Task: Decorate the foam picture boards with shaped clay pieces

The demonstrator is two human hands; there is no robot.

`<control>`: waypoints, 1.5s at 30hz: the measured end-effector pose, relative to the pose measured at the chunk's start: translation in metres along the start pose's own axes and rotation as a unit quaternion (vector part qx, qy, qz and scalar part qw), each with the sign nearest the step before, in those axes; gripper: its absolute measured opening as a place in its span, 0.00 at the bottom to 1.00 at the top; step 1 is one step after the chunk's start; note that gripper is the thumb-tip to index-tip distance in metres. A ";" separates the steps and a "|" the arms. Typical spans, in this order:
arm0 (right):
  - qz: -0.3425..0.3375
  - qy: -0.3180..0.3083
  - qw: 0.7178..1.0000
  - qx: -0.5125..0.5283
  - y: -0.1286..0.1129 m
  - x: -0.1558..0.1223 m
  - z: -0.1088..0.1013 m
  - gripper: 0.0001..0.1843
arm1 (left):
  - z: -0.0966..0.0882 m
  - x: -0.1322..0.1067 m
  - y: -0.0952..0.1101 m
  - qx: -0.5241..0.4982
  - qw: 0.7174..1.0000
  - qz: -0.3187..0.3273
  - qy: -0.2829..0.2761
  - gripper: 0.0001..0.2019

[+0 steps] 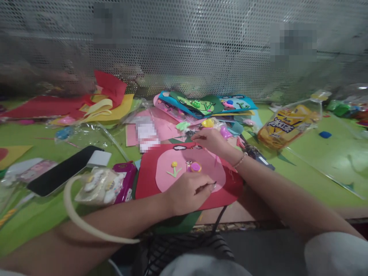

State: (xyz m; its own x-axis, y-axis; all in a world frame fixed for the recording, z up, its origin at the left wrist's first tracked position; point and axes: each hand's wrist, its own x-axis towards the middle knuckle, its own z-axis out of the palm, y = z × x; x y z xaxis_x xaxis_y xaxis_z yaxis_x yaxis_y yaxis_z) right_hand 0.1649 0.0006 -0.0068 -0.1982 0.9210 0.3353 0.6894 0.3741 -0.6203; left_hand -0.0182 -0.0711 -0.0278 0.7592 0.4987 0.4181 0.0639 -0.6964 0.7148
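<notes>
A red sheet (146,168) with a rounded pink paper (163,161) on it lies before me. On the pink paper are a yellow flower with a green stem (174,170) and a snail-like figure with a purple-and-orange round (196,167). My left hand (191,193) rests over the lower part of the paper, its thumb and forefinger pinching a small dark piece (214,184). Above the sheet's top edge, my right hand (214,143) has its fingers drawn together beside a dark lump in clear wrap (189,134); what they hold, if anything, is hidden.
Decorated paper sheets (207,103) are stacked at the back, with bagged clay, including a yellow lump (207,122), in front. A phone (66,170) and a purple case (126,180) lie left. A yellow snack bag (287,126) stands right. A perforated metal panel (184,46) rises behind.
</notes>
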 end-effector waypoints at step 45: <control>-0.018 0.018 0.999 -0.041 0.019 -0.007 0.006 0.09 | -0.001 0.002 0.000 0.029 0.996 0.075 0.027 0.09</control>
State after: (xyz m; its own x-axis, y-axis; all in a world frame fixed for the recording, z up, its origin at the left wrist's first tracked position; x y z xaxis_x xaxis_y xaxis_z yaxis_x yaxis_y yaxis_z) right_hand 0.1748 0.0021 -0.0249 -0.2010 0.9019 0.3823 0.7373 0.3963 -0.5471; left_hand -0.0175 -0.0696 -0.0259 0.7271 0.4123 0.5490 -0.0094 -0.7936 0.6084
